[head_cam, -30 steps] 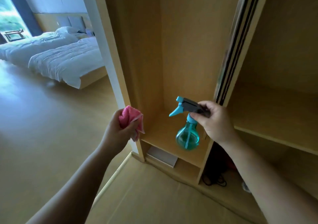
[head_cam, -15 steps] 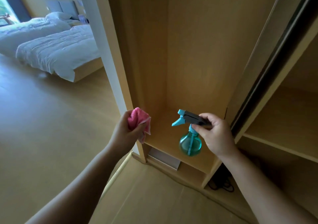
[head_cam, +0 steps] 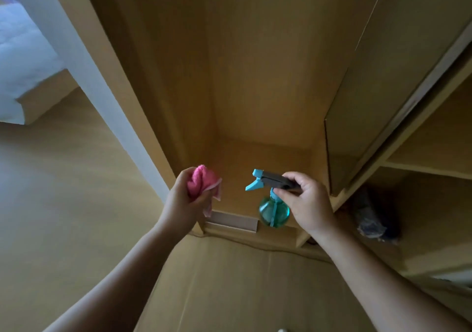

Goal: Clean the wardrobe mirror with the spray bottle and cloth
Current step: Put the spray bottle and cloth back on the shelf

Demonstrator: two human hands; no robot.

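Hanging spray bottle (head_cam: 274, 213) beneath right grip (head_cam: 310, 202)

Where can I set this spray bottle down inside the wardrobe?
Bare: the shelf floor behind the spray bottle, between the compartment's side walls; also what shows of the upper right shelf. Crowded: the lower right compartment, where a dark bundle lies.

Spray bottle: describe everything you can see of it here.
The round, translucent teal plastic spray bottle has a light-blue nozzle and trigger under a dark grey head; a dip tube shows inside. It hangs upright, nozzle pointing left, before the wooden wardrobe compartment. Only the right hand touches it, gripping the head.
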